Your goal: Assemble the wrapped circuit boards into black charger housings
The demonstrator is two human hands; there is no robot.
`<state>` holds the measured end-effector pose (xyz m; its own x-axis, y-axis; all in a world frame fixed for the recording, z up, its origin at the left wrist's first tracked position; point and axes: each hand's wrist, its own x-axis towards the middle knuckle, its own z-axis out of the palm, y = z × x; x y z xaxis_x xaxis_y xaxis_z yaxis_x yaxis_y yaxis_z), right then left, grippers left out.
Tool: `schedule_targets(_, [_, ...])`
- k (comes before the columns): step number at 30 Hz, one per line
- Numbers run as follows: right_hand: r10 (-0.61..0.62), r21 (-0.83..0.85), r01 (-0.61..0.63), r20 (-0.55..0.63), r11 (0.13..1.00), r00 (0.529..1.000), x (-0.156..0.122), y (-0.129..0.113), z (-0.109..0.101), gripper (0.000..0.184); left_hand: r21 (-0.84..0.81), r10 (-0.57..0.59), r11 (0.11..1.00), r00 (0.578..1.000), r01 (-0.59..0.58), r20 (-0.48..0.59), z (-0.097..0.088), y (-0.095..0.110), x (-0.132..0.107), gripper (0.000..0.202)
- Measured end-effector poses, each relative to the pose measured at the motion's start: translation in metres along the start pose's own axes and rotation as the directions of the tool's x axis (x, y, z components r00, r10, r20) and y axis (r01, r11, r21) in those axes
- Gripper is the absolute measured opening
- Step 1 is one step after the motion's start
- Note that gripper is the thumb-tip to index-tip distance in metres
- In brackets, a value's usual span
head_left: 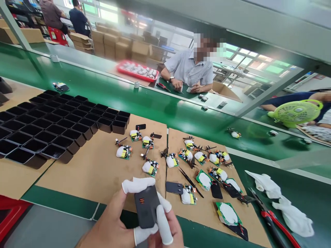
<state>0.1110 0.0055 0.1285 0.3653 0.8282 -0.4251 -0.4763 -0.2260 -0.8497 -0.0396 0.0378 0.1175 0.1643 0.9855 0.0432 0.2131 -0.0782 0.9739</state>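
Observation:
Between both hands, above the near edge of the bench, is a small black plastic case (148, 210) with a slotted opening that shows orange inside. My left hand (113, 215) grips its left side, fingers at the top and bottom. My right hand (167, 220) closes round its right side, partly hidden behind it. White finger cots cover several fingertips. Just beyond lie small green circuit boards (150, 167) with white potting and yellow parts. A flat black cover (174, 187) rests beside one board (188, 195). Black tweezers (190, 181) lie among them.
Rows of open black plastic boxes (54, 125) stand at left on cardboard (98, 175). Red-handled pliers (274, 218) and white gloves (292, 210) lie at right. Across the green conveyor (152, 103) sits a person (191, 69) near a red tray (137, 71). A green fan (297, 112) stands far right.

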Motion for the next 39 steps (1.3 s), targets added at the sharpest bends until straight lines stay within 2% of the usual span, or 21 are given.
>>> schedule_targets(1, [-0.138, -0.103, 0.136, -0.013, 0.985, 0.99, 0.007, 0.0, -0.004, 0.052, 0.072, 0.041, 0.996, 0.999, -0.042, 0.02, -0.005, -0.003, 0.005, 0.067])
schedule_targets(2, [-0.304, -0.23, 0.297, 0.003, 0.927, 0.953, 0.014, 0.001, -0.009, 0.044, 0.134, 0.08, 0.987, 0.996, -0.085, 0.041, -0.011, -0.004, 0.01, 0.067])
schedule_targets(4, [-0.583, -0.457, 0.579, 0.149, 0.675, 0.799, 0.025, 0.001, -0.019, 0.023, 0.226, 0.099, 0.968, 0.994, -0.107, 0.048, -0.023, -0.005, 0.019, 0.065])
schedule_targets(6, [-0.676, -0.548, 0.722, 0.341, 0.422, 0.653, 0.033, 0.001, -0.028, 0.019, 0.278, 0.055, 0.959, 0.998, -0.055, 0.008, -0.033, -0.006, 0.025, 0.058])
schedule_targets(8, [-0.663, -0.559, 0.773, 0.461, 0.299, 0.59, 0.038, 0.003, -0.032, 0.027, 0.309, 0.02, 0.951, 1.0, -0.014, -0.017, -0.036, -0.008, 0.027, 0.048])
schedule_targets(12, [-0.645, -0.61, 0.76, 0.491, 0.226, 0.586, 0.044, 0.002, -0.031, 0.033, 0.339, 0.055, 0.939, 0.998, -0.054, 0.008, -0.034, -0.011, 0.026, 0.037])
schedule_targets(15, [-0.613, -0.632, 0.754, 0.528, 0.179, 0.588, 0.042, -0.017, -0.031, 0.03, 0.315, 0.047, 0.948, 0.999, -0.052, 0.025, -0.034, -0.012, 0.027, 0.035])
schedule_targets(17, [-0.604, -0.603, 0.784, 0.574, 0.143, 0.552, 0.035, -0.036, -0.033, 0.029, 0.277, 0.026, 0.96, 0.999, -0.031, 0.022, -0.036, -0.012, 0.028, 0.034])
schedule_targets(18, [-0.633, -0.581, 0.805, 0.578, 0.124, 0.515, 0.031, -0.045, -0.035, 0.031, 0.257, 0.017, 0.966, 1.0, -0.022, 0.02, -0.037, -0.012, 0.028, 0.033])
schedule_targets(20, [-0.8, -0.61, 0.783, 0.408, 0.12, 0.44, 0.023, -0.053, -0.038, 0.038, 0.226, 0.008, 0.974, 1.0, -0.012, 0.019, -0.038, -0.012, 0.029, 0.03])
schedule_targets(22, [-0.889, -0.646, 0.749, 0.246, 0.147, 0.387, 0.021, -0.047, -0.041, 0.04, 0.212, 0.015, 0.977, 1.0, -0.018, 0.015, -0.039, -0.011, 0.029, 0.027])
schedule_targets(24, [-0.851, -0.666, 0.735, 0.308, 0.126, 0.425, 0.024, -0.03, -0.043, 0.031, 0.214, 0.023, 0.976, 1.0, -0.022, -0.003, -0.039, -0.011, 0.029, 0.025])
schedule_targets(27, [-0.726, -0.688, 0.725, 0.509, -0.021, 0.462, 0.032, -0.008, -0.045, 0.024, 0.233, 0.03, 0.972, 1.0, -0.028, -0.006, -0.041, -0.009, 0.03, 0.023])
schedule_targets(29, [-0.686, -0.688, 0.725, 0.531, -0.008, 0.497, 0.036, -0.002, -0.043, 0.025, 0.242, 0.029, 0.97, 0.999, -0.032, 0.017, -0.041, -0.008, 0.03, 0.023])
schedule_targets(30, [-0.68, -0.686, 0.725, 0.503, 0.062, 0.534, 0.037, -0.001, -0.042, 0.025, 0.245, 0.027, 0.969, 0.999, -0.032, 0.022, -0.041, -0.008, 0.03, 0.024])
schedule_targets(31, [-0.672, -0.685, 0.707, 0.44, 0.178, 0.596, 0.037, -0.002, -0.04, 0.024, 0.248, 0.023, 0.968, 0.999, -0.028, 0.022, -0.041, -0.008, 0.03, 0.024])
schedule_targets(33, [-0.623, -0.628, 0.583, 0.192, 0.516, 0.758, 0.035, -0.005, -0.036, 0.033, 0.255, 0.018, 0.967, 1.0, -0.021, 0.015, -0.041, -0.008, 0.03, 0.025])
schedule_targets(35, [-0.436, -0.375, 0.374, -0.092, 0.848, 0.895, 0.033, -0.009, -0.033, 0.048, 0.259, 0.028, 0.965, 1.0, -0.028, 0.006, -0.04, -0.009, 0.029, 0.025])
schedule_targets(36, [-0.303, -0.197, 0.269, -0.17, 0.943, 0.938, 0.031, -0.012, -0.033, 0.052, 0.261, 0.039, 0.965, 0.999, -0.039, 0.003, -0.039, -0.01, 0.029, 0.025])
schedule_targets(37, [-0.181, -0.038, 0.177, -0.182, 0.983, 0.966, 0.03, -0.015, -0.034, 0.053, 0.264, 0.054, 0.963, 0.999, -0.051, -0.003, -0.039, -0.012, 0.029, 0.025])
schedule_targets(39, [-0.023, 0.145, 0.038, -0.104, 0.989, 0.994, 0.028, -0.022, -0.036, 0.046, 0.274, 0.083, 0.959, 0.996, -0.074, -0.022, -0.038, -0.015, 0.028, 0.026])
